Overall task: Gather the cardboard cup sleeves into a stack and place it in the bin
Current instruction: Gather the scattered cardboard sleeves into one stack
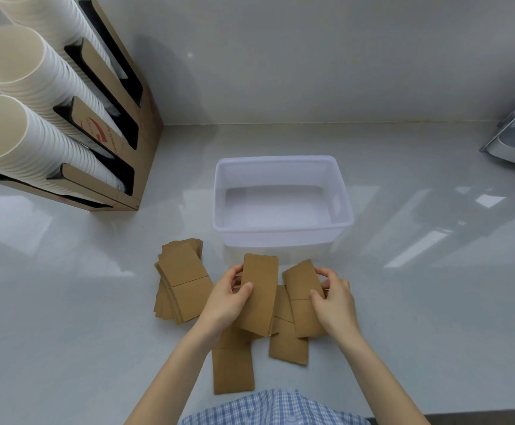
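The left hand point(228, 297) has its grip closed on a small bundle of sleeves point(259, 294), thumb on top and fingers behind, lifted slightly off the tabletop point(66, 302). The right hand point(333, 299) pinches another sleeve point(303, 288) by its edges. More loose sleeves point(233, 371) lie flat under and near the wrists, and a fanned pile point(182, 283) sits to the left, just in front of the empty bin point(280, 162). The cup rack point(96, 133) stands well apart. The risk, as it looks, is slippage: the smooth, flat pieces sit skewed in the left grip, so adding another at an angle could fan the bundle open or spill it. A lifted forearm could also sweep the pieces below out of reach.
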